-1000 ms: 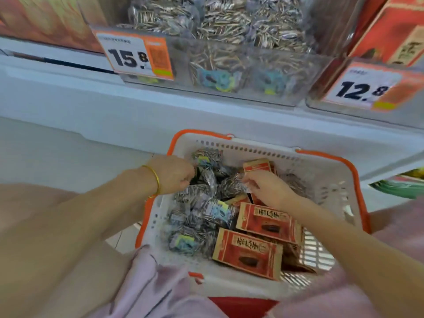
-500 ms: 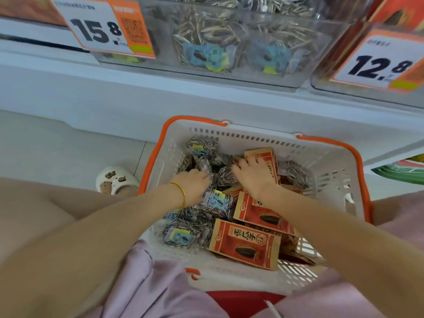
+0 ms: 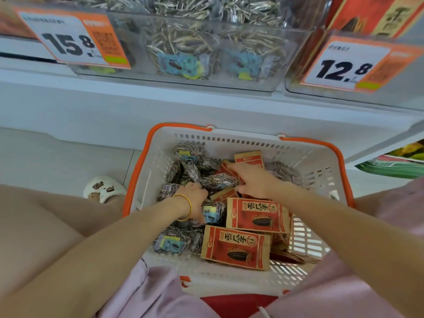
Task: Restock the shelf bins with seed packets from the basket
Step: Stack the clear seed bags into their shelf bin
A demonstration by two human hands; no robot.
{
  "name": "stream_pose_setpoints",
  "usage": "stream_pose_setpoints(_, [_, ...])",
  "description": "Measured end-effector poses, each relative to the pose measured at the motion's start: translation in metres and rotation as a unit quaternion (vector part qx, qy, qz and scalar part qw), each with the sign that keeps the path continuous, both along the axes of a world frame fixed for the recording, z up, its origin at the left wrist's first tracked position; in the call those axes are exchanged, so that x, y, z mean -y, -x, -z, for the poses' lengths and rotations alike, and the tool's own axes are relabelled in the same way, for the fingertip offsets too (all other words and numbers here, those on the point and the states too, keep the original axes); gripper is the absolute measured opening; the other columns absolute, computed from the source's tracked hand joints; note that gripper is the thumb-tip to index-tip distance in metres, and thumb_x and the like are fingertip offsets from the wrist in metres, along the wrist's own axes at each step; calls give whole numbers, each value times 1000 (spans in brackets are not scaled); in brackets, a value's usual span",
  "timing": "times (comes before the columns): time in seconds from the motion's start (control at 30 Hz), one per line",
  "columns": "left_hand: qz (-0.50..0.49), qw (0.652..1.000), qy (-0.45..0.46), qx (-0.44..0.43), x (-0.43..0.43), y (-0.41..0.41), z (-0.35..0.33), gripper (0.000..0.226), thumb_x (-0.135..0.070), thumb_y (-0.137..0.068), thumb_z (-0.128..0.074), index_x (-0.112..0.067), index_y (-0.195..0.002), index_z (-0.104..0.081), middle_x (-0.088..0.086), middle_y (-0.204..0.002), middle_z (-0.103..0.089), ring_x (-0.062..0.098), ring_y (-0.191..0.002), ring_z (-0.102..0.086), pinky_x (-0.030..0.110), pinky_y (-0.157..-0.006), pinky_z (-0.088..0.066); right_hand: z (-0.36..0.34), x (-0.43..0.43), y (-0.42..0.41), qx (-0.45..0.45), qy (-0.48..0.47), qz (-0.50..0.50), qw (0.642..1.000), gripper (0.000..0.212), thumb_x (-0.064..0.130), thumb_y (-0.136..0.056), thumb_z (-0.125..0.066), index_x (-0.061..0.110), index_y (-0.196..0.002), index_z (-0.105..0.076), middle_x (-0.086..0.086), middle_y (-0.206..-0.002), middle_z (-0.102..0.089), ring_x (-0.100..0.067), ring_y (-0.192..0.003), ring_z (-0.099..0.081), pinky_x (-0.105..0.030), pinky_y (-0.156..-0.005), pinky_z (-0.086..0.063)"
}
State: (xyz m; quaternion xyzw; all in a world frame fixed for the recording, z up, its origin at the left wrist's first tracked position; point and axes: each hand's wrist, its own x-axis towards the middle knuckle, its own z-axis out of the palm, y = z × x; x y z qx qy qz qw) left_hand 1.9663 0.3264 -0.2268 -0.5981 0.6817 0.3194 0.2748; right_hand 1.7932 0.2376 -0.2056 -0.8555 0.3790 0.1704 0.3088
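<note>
A white basket with an orange rim (image 3: pixel 229 137) stands on the floor below the shelf. It holds several clear striped seed packets (image 3: pixel 189 154) on the left and red-and-brown seed packets (image 3: pixel 254 214) on the right. My left hand (image 3: pixel 195 198), with a gold bangle on its wrist, is curled down into the clear packets and grips one. My right hand (image 3: pixel 251 177) lies over the packets in the middle of the basket, fingers spread, reaching toward a red packet. Above, a clear shelf bin (image 3: pixel 206 53) holds the same striped packets.
An orange price tag reading 15.8 (image 3: pixel 73 42) hangs on the clear bin and a tag reading 12.8 (image 3: pixel 348 65) on the bin to its right, which holds red packets (image 3: pixel 378 14). A white shoe (image 3: pixel 103 189) is left of the basket. My knees flank it.
The view has tilted down and closer. My left hand has moved lower into the clear packets. My right hand has slid slightly forward over the red packet at the back.
</note>
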Motion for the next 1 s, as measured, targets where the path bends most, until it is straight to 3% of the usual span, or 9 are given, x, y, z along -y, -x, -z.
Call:
stream_pose_setpoints(0.13, [-111, 991, -29, -66, 4, -14, -28, 62, -33, -77, -74, -9, -124, -41, 9, -118, -53, 22, -94, -53, 32, -76, -48, 27, -8, -19, 6, 29, 90, 996, 42, 21, -91, -58, 12, -130, -50, -11, -129, -58, -28, -116, -54, -39, -96, -45])
stream_pose_setpoints(0.27, [-179, 982, -5, -66, 11, -47, -67, 60, -31, -83, -68, -8, -130, -38, 8, -116, -53, 26, -100, -58, 35, -81, -50, 16, 6, -18, 106, -32, 200, 974, 14, 23, -93, -57, 11, -98, -63, -1, -88, -59, -18, -84, -56, -31, -77, -43])
stream_pose_setpoints(0.33, [-222, 973, 17, -60, 16, -67, -86, 62, -32, -85, -65, -8, -134, -36, 10, -121, -53, 27, -105, -56, 32, -83, -47, -12, 15, -9, 138, -93, 234, 958, 19, 27, -94, -55, 14, -106, -61, 1, -96, -60, -15, -87, -58, -31, -80, -45])
stream_pose_setpoints(0.4, [-270, 960, 35, -71, 21, -83, -103, 60, -33, -86, -64, -6, -132, -38, 6, -106, -55, 23, -88, -59, 27, -69, -48, -42, 25, 4, 134, -179, 254, 941, 34, 29, -95, -51, 12, -124, -55, -2, -116, -60, -20, -103, -61, -29, -84, -50])
stream_pose_setpoints(0.53, [-343, 926, 46, -148, 23, -88, -129, 51, -27, -89, -61, -10, -132, -38, 5, -106, -55, 15, -65, -58, 16, -43, -45, -87, 30, 21, 148, -311, 255, 904, 27, 28, -97, -48, 11, -115, -57, -10, -114, -66, -23, -100, -66, -42, -85, -56])
stream_pose_setpoints(0.63, [-389, 888, 14, -246, 20, -81, -131, 49, -20, -91, -60, -14, -134, -38, 13, -102, -62, 20, -72, -57, 22, -55, -51, -104, 20, 18, 179, -356, 271, 876, 16, 24, -97, -48, 13, -104, -58, -10, -105, -70, -22, -94, -69, -44, -82, -57])
stream_pose_setpoints(0.73, [-446, 830, -19, -335, 18, -73, -131, 49, -16, -91, -58, -16, -136, -38, 23, -106, -63, 25, -80, -58, 36, -79, -57, -112, 8, 13, 201, -378, 281, 859, 20, 20, -97, -47, 8, -111, -56, -11, -105, -69, -20, -91, -70, -39, -77, -59])
stream_pose_setpoints(0.87, [-479, 785, -25, -393, 18, -63, -135, 40, -6, -92, -56, -17, -128, -43, 18, -111, -62, 29, -94, -54, 37, -76, -57, -113, -3, 14, 228, -381, 290, 848, 26, 15, -97, -47, 1, -116, -56, -15, -105, -68, -20, -81, -69, -36, -70, -59])
stream_pose_setpoints(1.0, [-483, 766, -27, -424, 19, -63, -141, 34, -3, -91, -55, -19, -121, -49, 9, -106, -63, 38, -101, -52, 36, -70, -58, -116, -5, 18, 262, -370, 279, 847, 25, 14, -96, -47, 6, -117, -59, -16, -111, -67, -26, -94, -67, -40, -76, -57])
